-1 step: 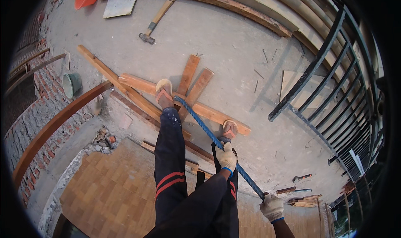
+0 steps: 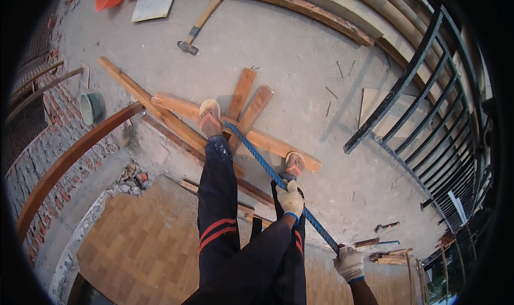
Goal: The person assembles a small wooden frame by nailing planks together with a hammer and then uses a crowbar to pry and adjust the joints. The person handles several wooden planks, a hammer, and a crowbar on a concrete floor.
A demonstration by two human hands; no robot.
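Note:
Both my hands wear pale work gloves with blue cuffs and are closed round a long blue pry bar (image 2: 258, 156) with a twisted ribbed shaft. My left hand (image 2: 290, 199) grips it about midway, near my right shin. At the lower right, my right hand (image 2: 349, 263) holds the near end. The bar's far tip reaches down by a wooden plank (image 2: 270, 142), near my left foot; its exact contact is hard to make out. My sandalled feet rest on this plank. Two short boards (image 2: 255, 111) stick out beyond it, and a longer timber (image 2: 155, 108) crosses its left end.
A wooden-handled hammer (image 2: 199, 27) lies on the concrete ahead. Loose nails (image 2: 332, 92) are scattered to the right, before a black metal railing (image 2: 399, 91). A green bucket (image 2: 92, 108) stands at left near broken brickwork. Long timbers (image 2: 300, 8) line the far side.

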